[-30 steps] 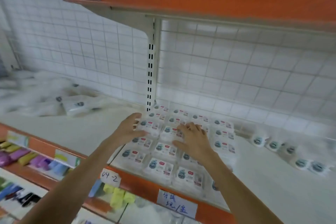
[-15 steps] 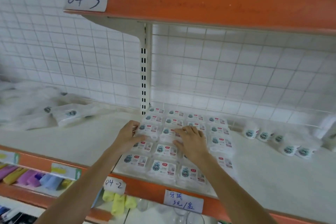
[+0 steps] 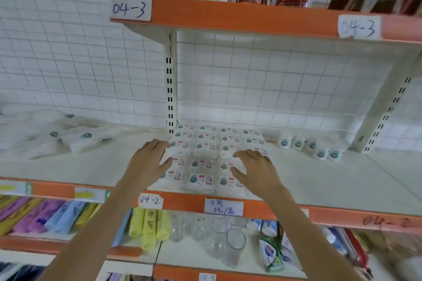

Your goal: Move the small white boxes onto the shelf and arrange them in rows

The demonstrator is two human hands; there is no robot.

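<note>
Spreading apart: left hand point(image 3: 146, 164), right hand point(image 3: 255, 170) flanking boxes point(image 3: 206, 143).

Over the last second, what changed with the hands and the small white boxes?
The left hand slid to the block's left edge; the right hand drew back toward its front right. Both lie open on the small white boxes, which stayed in their rows on the shelf.

Both bare forearms reached forward, palms turned down.
The left hand point(image 3: 146, 162) and right hand point(image 3: 255, 170) lay apart at a similar height, fingers spread and loosely extended, neither curled round anything.
</note>
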